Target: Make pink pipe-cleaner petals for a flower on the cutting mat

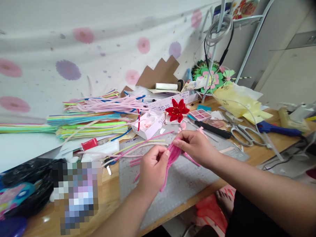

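Over a grey cutting mat (151, 209), both hands pinch a bundle of pink pipe cleaners (174, 155) bent side by side into a petal-like shape. My left hand (154, 167) is closed on its left edge, thumb against forefinger. My right hand (193, 146) grips the upper right end, its fingertips pressed together. A pink tail hangs below the left thumb. Loose pink pipe cleaners (135, 162) lie on the mat to the left, and another pink stem is partly hidden under the right hand. A red pipe-cleaner flower (177, 111) stands just beyond the hands.
Bundles of coloured pipe cleaners (95, 117) lie at the back left, near a small white box (149, 124). To the right are a black-handled tool (213, 129), scissors (246, 135) and a blue glue gun (280, 129). A black plastic bag (32, 173) sits at left.
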`<state>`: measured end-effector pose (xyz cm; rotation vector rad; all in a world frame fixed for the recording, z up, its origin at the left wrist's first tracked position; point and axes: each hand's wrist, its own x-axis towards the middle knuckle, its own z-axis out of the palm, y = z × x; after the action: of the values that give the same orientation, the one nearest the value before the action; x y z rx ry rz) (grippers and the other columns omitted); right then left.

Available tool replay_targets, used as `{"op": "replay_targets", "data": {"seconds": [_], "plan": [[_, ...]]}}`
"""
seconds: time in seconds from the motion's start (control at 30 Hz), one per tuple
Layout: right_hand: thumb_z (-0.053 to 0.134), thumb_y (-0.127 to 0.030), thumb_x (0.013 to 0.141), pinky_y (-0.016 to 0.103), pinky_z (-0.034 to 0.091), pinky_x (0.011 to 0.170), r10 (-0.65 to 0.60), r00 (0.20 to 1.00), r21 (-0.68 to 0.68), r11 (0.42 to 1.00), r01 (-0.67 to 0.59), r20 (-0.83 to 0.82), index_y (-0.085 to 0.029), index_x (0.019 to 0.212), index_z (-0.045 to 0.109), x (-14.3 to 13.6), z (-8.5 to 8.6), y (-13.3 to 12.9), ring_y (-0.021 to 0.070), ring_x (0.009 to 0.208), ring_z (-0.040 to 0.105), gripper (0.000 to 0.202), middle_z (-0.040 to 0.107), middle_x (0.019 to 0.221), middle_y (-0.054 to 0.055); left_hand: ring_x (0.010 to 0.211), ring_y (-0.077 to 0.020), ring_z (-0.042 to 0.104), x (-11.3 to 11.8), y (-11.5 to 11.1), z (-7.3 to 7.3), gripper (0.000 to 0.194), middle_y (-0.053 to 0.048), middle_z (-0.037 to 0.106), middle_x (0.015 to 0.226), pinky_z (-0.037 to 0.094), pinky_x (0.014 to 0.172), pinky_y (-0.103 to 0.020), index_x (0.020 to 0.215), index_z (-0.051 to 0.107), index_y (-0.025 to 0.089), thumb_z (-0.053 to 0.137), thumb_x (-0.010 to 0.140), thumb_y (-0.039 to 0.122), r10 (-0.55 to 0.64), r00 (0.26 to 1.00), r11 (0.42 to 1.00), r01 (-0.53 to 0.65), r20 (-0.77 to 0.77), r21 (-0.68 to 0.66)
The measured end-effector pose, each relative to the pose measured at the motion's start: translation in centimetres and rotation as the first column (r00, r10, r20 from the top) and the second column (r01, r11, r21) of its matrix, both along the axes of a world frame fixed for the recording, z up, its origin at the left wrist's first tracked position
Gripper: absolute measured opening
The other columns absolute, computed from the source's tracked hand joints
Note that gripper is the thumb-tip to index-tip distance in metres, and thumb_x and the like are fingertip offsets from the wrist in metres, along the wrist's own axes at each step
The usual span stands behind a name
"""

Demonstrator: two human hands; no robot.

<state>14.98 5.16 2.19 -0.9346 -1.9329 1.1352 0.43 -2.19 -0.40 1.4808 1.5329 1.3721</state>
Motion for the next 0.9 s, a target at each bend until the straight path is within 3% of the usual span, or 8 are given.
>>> {"op": "replay_targets", "data": {"seconds": [0.13,0.23,0.3,0.5,0.67,0.9], "plan": [[0.054,-0.031,0.078,0.024,0.038,0.051,-0.054,0.998,0.001,0.999,0.054,-0.041,-0.016,0.066,0.055,-0.1,0.0,0.2,0.0114,0.054,0.048,0.019,0.055,0.059,0.000,0.051,-0.0114,0.052,-0.4,0.2,0.4,0.024,0.001,0.057,0.057,0.040,0.052,-0.023,0.071,0.055,0.016,0.053,0.082,0.037,-0.143,0.981,0.979,0.160,0.129,-0.128],[0.054,-0.033,0.078,0.024,0.038,0.049,-0.078,0.993,-0.040,0.996,0.074,-0.087,-0.016,0.067,0.053,0.0,0.0,0.3,0.0106,0.051,0.047,0.020,0.053,0.058,-0.001,0.047,-0.0115,0.053,-0.7,0.3,0.5,0.029,-0.002,0.060,0.056,0.039,0.046,-0.022,0.069,0.058,0.014,0.053,0.081,0.040,-0.258,0.931,0.909,0.324,0.260,-0.261],[0.055,-0.035,0.078,0.023,0.038,0.048,-0.066,0.989,-0.072,0.996,0.057,-0.129,-0.017,0.067,0.052,0.1,0.0,0.3,0.0099,0.050,0.046,0.021,0.052,0.058,-0.001,0.044,-0.0116,0.052,-0.7,0.4,0.5,0.032,-0.003,0.060,0.053,0.038,0.043,-0.022,0.068,0.060,0.012,0.052,0.081,0.041,-0.269,0.918,0.879,0.357,0.291,-0.315],[0.069,-0.038,0.069,0.025,0.043,0.052,0.096,0.967,-0.246,0.957,-0.155,-0.237,-0.014,0.068,0.056,0.2,-0.4,0.3,0.0107,0.053,0.051,0.026,0.056,0.059,-0.001,0.040,-0.0097,0.048,-0.3,0.2,0.0,0.032,-0.001,0.057,0.047,0.035,0.041,-0.020,0.063,0.058,0.014,0.050,0.082,0.038,-0.226,0.941,0.903,0.300,0.253,-0.308],[0.069,-0.035,0.070,0.026,0.046,0.054,-0.008,0.956,-0.198,0.979,-0.053,-0.295,-0.014,0.065,0.058,-0.2,-1.2,-0.3,0.0126,0.055,0.056,0.024,0.060,0.059,0.001,0.039,-0.0097,0.048,0.8,-0.1,-0.6,0.033,-0.001,0.056,0.047,0.035,0.039,-0.020,0.063,0.058,0.014,0.049,0.082,0.039,-0.143,0.942,0.943,0.222,0.303,-0.247],[0.067,-0.031,0.074,0.023,0.038,0.039,-0.079,0.883,-0.244,0.969,-0.041,-0.463,-0.016,0.064,0.054,-0.9,-1.6,-1.3,0.0094,0.039,0.048,0.022,0.054,0.049,-0.004,0.044,-0.0105,0.052,3.2,-0.7,-1.0,0.028,-0.001,0.058,0.053,0.041,0.041,-0.021,0.066,0.057,0.013,0.052,0.082,0.035,-0.098,0.834,0.977,0.185,0.542,-0.108]]}}
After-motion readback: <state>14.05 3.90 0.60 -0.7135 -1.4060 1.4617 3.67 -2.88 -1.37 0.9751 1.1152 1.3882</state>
